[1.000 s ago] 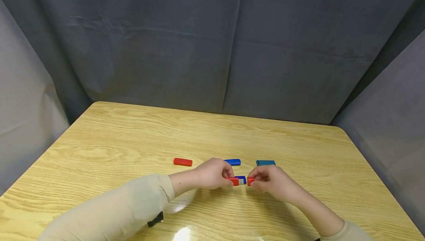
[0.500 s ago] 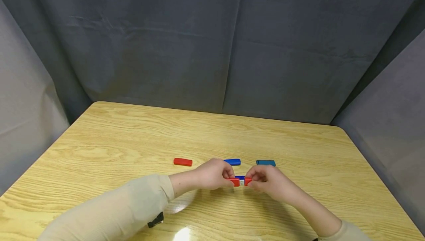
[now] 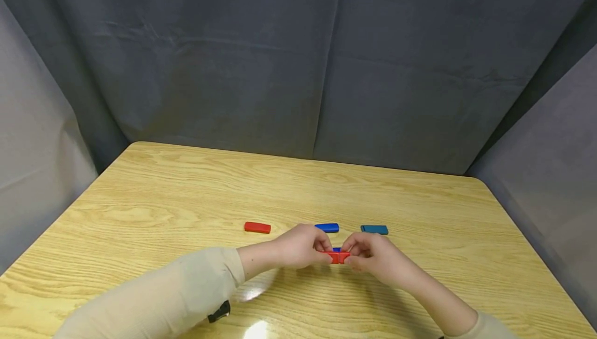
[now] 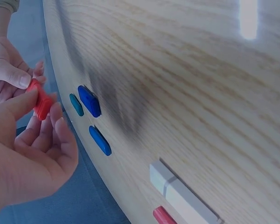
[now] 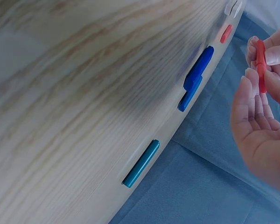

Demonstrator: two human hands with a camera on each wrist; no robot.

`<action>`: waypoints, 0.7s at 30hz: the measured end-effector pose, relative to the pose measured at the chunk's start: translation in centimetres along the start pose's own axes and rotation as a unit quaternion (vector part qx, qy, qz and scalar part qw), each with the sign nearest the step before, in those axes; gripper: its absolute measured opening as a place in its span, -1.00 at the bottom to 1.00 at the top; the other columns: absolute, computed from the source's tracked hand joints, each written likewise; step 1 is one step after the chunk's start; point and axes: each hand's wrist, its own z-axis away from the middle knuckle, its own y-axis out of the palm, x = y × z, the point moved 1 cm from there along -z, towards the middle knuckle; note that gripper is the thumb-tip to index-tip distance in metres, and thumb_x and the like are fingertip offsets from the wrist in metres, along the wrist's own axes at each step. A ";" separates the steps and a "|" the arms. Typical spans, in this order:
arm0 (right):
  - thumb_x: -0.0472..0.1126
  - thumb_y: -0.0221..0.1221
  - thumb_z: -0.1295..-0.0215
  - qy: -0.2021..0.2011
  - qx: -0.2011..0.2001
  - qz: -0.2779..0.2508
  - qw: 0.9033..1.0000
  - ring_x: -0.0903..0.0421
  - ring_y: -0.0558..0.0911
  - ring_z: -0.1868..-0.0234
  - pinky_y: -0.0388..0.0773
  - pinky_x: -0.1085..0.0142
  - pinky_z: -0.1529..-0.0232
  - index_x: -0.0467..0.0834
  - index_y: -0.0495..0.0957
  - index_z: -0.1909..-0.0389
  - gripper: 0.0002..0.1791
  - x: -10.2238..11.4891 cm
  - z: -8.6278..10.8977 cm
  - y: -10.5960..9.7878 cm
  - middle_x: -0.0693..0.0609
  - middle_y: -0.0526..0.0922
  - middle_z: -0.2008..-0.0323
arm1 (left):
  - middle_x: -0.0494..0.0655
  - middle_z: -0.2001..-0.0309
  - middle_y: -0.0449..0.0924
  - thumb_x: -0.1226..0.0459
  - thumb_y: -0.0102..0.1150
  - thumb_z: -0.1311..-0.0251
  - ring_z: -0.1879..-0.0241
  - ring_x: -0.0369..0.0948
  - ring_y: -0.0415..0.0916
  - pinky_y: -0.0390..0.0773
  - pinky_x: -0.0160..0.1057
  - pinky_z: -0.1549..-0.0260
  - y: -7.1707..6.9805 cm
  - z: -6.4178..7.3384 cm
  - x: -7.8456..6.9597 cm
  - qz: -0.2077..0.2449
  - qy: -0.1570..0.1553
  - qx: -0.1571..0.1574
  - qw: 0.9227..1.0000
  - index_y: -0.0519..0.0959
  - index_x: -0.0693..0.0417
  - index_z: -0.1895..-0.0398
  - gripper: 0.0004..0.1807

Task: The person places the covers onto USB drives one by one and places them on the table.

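Above the table my left hand pinches the body of a red USB flash drive. From the other side, my right hand pinches its red cap between thumb and fingers. Body and cap meet end to end, with a thin seam between them and no metal plug showing. In the left wrist view the red drive is tilted between both hands' fingertips. Just behind the hands lies a dark blue flash drive, mostly hidden in the head view.
Farther back on the wooden table lie a red flash drive, a blue one and a teal one. A white flash drive shows in the left wrist view. Grey curtains stand behind the table.
My right hand has moved left, bringing the red cap over the drive's metal plug. The gap between cap and body has closed. My left hand has hardly moved.
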 end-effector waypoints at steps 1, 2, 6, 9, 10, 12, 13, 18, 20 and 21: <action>-0.35 0.17 -0.21 0.000 -0.001 -0.003 1.000 0.07 0.53 0.47 0.52 0.34 0.45 -0.31 0.51 0.25 -0.87 0.0 0.0 0.0 -0.11 0.59 0.46 | -0.14 0.55 0.56 0.31 0.27 -0.09 0.62 -0.36 0.30 0.28 -0.47 0.61 0.0 0.0 0.0 0.005 -0.002 0.000 1.000 0.61 0.09 0.46 -0.95; -0.34 0.18 -0.21 -0.001 -0.001 -0.005 1.000 0.07 0.54 0.47 0.52 0.33 0.44 -0.31 0.50 0.26 -0.87 0.0 0.1 0.0 -0.13 0.59 0.45 | -0.12 0.54 0.57 0.31 0.27 -0.09 0.62 -0.36 0.31 0.29 -0.46 0.61 0.0 0.0 0.0 0.009 -0.002 0.000 1.000 0.60 0.10 0.45 -0.95; -0.32 0.19 -0.21 0.000 -0.004 -0.010 1.000 0.08 0.54 0.45 0.53 0.34 0.42 -0.31 0.51 0.27 -0.86 0.1 0.1 0.1 -0.12 0.59 0.44 | 0.02 0.52 0.63 0.33 0.25 -0.11 0.62 -0.27 0.45 0.30 -0.46 0.63 0.1 0.0 0.1 0.035 -0.009 0.003 0.999 0.59 0.12 0.47 -0.94; -0.31 0.20 -0.20 0.004 -0.006 -0.015 1.000 0.09 0.54 0.43 0.53 0.36 0.41 -0.31 0.52 0.26 -0.85 0.1 0.2 0.2 -0.08 0.59 0.44 | 0.10 0.52 0.65 0.35 0.24 -0.12 0.60 -0.14 0.56 0.31 -0.45 0.65 0.1 0.0 0.1 0.060 -0.018 0.006 0.998 0.58 0.14 0.48 -0.93; -0.31 0.20 -0.20 0.007 -0.006 -0.018 1.000 0.09 0.54 0.43 0.53 0.36 0.41 -0.31 0.52 0.27 -0.85 0.2 0.2 0.3 -0.07 0.59 0.44 | 0.11 0.52 0.65 0.36 0.24 -0.11 0.58 -0.11 0.58 0.32 -0.45 0.65 0.1 0.0 0.1 0.066 -0.020 0.005 0.998 0.58 0.15 0.49 -0.93; -0.31 0.21 -0.19 0.010 -0.007 -0.023 1.000 0.08 0.55 0.43 0.54 0.34 0.40 -0.32 0.52 0.27 -0.85 0.1 0.2 0.3 -0.05 0.58 0.45 | 0.12 0.51 0.66 0.38 0.25 -0.10 0.57 -0.07 0.60 0.36 -0.44 0.65 0.1 0.1 0.0 0.075 -0.020 0.005 0.997 0.59 0.17 0.48 -0.94; -0.31 0.21 -0.19 0.011 -0.008 -0.026 1.000 0.07 0.55 0.43 0.54 0.33 0.40 -0.32 0.52 0.27 -0.85 0.1 0.2 0.3 -0.04 0.58 0.45 | 0.12 0.51 0.66 0.38 0.25 -0.09 0.55 -0.06 0.61 0.38 -0.44 0.64 0.1 0.1 0.0 0.079 -0.020 0.004 0.997 0.59 0.19 0.48 -0.94; -0.33 0.21 -0.18 0.015 -0.015 -0.036 0.999 0.05 0.56 0.44 0.56 0.29 0.40 -0.33 0.52 0.29 -0.85 0.2 0.2 0.4 -0.03 0.59 0.47 | 0.14 0.49 0.67 0.41 0.27 -0.06 0.52 -0.02 0.63 0.47 -0.42 0.60 0.0 0.3 -0.3 0.095 -0.020 -0.004 0.995 0.61 0.24 0.48 -0.95; -0.34 0.21 -0.18 0.017 -0.020 -0.039 0.999 0.05 0.56 0.44 0.56 0.28 0.40 -0.33 0.53 0.29 -0.86 0.2 0.2 0.5 -0.04 0.60 0.47 | 0.14 0.49 0.67 0.41 0.28 -0.05 0.53 -0.03 0.63 0.46 -0.42 0.60 -0.1 0.4 -0.4 0.096 -0.021 -0.008 0.995 0.61 0.24 0.49 -0.95; -0.34 0.21 -0.18 0.019 -0.022 -0.040 0.999 0.05 0.57 0.44 0.57 0.28 0.40 -0.33 0.53 0.29 -0.87 0.3 0.2 0.5 -0.04 0.60 0.47 | 0.14 0.49 0.67 0.41 0.28 -0.04 0.54 -0.04 0.62 0.46 -0.42 0.60 -0.1 0.4 -0.5 0.095 -0.022 -0.009 0.995 0.62 0.24 0.49 -0.95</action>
